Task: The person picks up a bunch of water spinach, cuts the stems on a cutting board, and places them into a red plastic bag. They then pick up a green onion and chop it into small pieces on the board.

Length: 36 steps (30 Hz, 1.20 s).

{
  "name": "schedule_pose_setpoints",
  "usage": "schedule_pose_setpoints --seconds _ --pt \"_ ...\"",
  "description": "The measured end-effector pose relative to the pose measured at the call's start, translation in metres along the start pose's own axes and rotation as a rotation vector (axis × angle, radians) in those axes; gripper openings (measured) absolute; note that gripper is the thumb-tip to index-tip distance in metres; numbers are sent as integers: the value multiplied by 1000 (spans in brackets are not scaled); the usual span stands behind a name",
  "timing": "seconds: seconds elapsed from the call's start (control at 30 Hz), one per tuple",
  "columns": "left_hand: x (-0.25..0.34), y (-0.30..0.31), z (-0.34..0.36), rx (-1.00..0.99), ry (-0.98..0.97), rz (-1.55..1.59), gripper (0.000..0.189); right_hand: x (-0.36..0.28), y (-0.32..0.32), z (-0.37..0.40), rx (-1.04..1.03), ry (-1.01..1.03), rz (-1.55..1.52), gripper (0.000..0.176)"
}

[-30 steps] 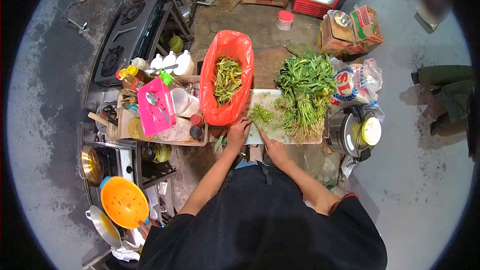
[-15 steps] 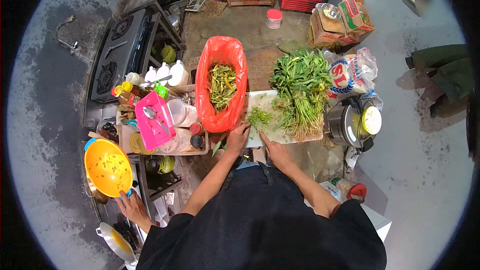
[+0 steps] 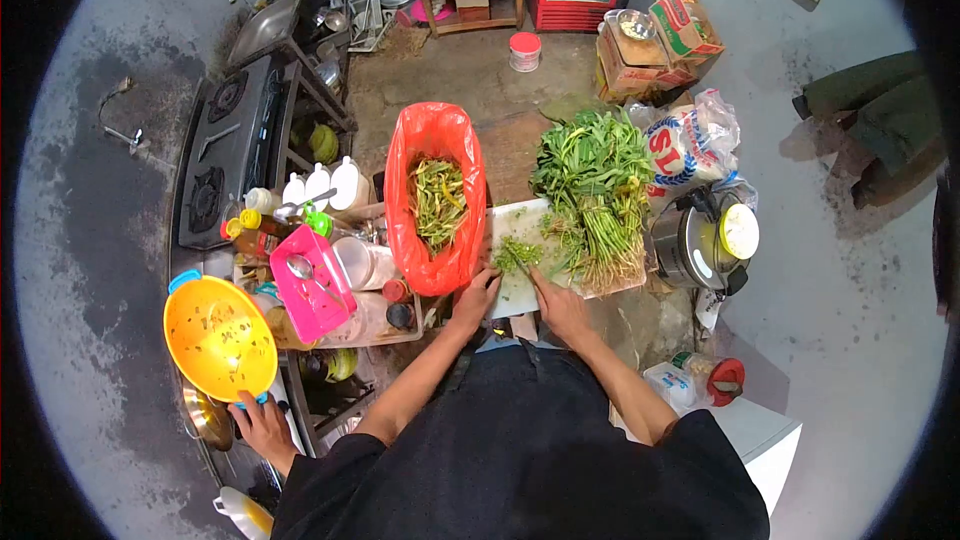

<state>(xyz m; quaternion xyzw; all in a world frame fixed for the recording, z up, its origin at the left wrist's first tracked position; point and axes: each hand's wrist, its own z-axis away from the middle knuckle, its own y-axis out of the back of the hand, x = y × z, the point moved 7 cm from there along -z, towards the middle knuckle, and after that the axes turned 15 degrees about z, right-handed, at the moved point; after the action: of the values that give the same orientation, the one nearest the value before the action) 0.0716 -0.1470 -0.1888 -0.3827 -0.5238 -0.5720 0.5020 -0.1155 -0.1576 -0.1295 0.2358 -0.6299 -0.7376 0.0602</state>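
Note:
My right hand is closed on a knife, whose thin blade lies over chopped greens on a white cutting board. My left hand sits at the board's left edge, fingers bunched together beside the cut pieces. What its fingers pinch is hidden. A big bunch of leafy green vegetables with roots lies on the right part of the board. Just beyond my left hand stands a red plastic bag with green and yellowish trimmings inside.
Another person's hand touches a yellow colander at left. Nearby are a pink basket, bottles and a stove. At right stand a cooker pot, a plastic sack and cardboard boxes.
The view has shifted, so most things sit slightly lower and to the left. Both my hands stay at the board. The yellow colander appears larger, with the other person's hand still on it.

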Motion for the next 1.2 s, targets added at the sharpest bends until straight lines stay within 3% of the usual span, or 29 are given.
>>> schedule_pose_setpoints --seconds 0.17,0.37,0.47,0.53,0.63,0.83,1.2 --pt "-18 -2 -3 -26 -12 -7 28 -5 2 6 -8 -36 -105 56" --pt "-30 -6 -10 -44 -234 -45 23 -13 0 11 -64 -29 -93 56" --pt "-40 -3 -13 59 -359 -37 21 -13 -10 13 -131 2 -48 57" --pt "-14 -2 -8 48 -581 -176 21 -12 -16 13 -146 2 -26 58" --pt "-11 -1 -9 37 -395 -97 21 -14 -18 12 -157 4 -3 60" --pt "8 2 -4 101 -561 -114 22 -13 -36 -2 -91 36 26 64" --pt "-16 -4 -7 83 -417 -41 20 -5 -24 12 -80 111 9 66"
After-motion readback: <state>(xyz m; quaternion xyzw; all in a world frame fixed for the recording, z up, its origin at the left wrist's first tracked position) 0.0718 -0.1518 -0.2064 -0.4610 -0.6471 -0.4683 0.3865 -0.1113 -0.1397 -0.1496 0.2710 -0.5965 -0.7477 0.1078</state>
